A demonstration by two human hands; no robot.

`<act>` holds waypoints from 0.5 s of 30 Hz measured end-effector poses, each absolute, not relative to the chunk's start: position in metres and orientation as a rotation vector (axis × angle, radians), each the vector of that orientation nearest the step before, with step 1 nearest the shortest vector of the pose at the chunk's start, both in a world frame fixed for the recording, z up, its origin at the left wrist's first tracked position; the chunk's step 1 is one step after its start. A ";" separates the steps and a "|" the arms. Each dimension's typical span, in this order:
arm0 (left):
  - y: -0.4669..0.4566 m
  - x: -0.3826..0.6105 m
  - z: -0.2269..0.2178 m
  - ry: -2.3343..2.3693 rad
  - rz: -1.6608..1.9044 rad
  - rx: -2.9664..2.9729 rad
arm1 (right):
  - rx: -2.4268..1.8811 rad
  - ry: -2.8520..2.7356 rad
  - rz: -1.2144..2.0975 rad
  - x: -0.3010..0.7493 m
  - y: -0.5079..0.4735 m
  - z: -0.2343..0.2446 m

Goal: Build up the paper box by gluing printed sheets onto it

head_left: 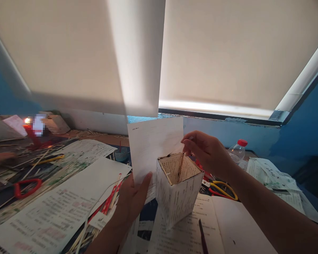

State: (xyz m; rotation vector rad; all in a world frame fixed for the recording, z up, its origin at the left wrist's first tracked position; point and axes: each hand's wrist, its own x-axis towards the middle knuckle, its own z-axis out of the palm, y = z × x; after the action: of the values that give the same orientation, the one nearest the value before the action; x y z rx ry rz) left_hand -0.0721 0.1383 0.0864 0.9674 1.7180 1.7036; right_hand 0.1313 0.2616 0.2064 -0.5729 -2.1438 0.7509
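Observation:
My left hand (pixel 134 195) grips a white sheet of paper (pixel 155 141) upright, its thumb lying across the lower part. Right beside the sheet stands a square, open-topped box (pixel 178 197) covered in printed paper, with dark edges along its rim. My right hand (pixel 205 150) is over the far right corner of the box, thumb and fingers pinched together near the sheet's right edge. What lies between those fingertips is too small to make out. The box rests on an open printed booklet (pixel 196 236), where a slim dark-tipped tool with a reddish handle (pixel 203 238) also lies.
Yellow-and-red-handled pliers (pixel 222 190) and a red-capped bottle (pixel 237 150) are at the right. Printed sheets (pixel 53 211), red-handled scissors (pixel 28 188) and thin sticks cover the left. A lit red candle (pixel 31 132) stands far left; another person's blurred hand (pixel 1 157) is nearby.

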 end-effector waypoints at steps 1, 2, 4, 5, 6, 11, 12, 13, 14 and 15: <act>0.138 -0.072 0.086 1.726 1.701 0.966 | -0.586 -2.144 0.744 0.133 0.262 0.206; 0.138 -0.071 0.086 1.729 1.701 0.967 | -0.597 -2.142 0.737 0.135 0.263 0.206; 0.137 -0.070 0.087 1.729 1.701 0.971 | -0.600 -2.138 0.729 0.138 0.264 0.206; 0.137 -0.070 0.087 1.729 1.699 0.972 | -0.598 -2.137 0.726 0.139 0.264 0.206; 0.137 -0.069 0.087 1.728 1.696 0.973 | -0.595 -2.136 0.722 0.139 0.264 0.206; 0.137 -0.069 0.087 1.723 1.689 0.975 | -0.637 -2.128 0.618 0.142 0.265 0.207; 0.137 -0.069 0.087 1.731 1.687 0.976 | -0.643 -2.126 0.592 0.142 0.265 0.207; 0.137 -0.069 0.087 1.739 1.684 0.978 | -0.645 -2.124 0.571 0.142 0.265 0.207; 0.138 -0.068 0.087 1.746 1.680 0.983 | -0.645 -2.123 0.560 0.142 0.264 0.206; 0.138 -0.068 0.088 1.746 1.677 0.990 | -0.640 -2.121 0.556 0.141 0.264 0.206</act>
State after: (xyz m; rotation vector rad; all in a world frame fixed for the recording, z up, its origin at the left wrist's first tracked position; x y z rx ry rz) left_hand -0.0682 0.1380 0.0876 0.9902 1.7464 1.6768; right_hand 0.1414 0.2643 0.2057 -0.6400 -2.1214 0.5559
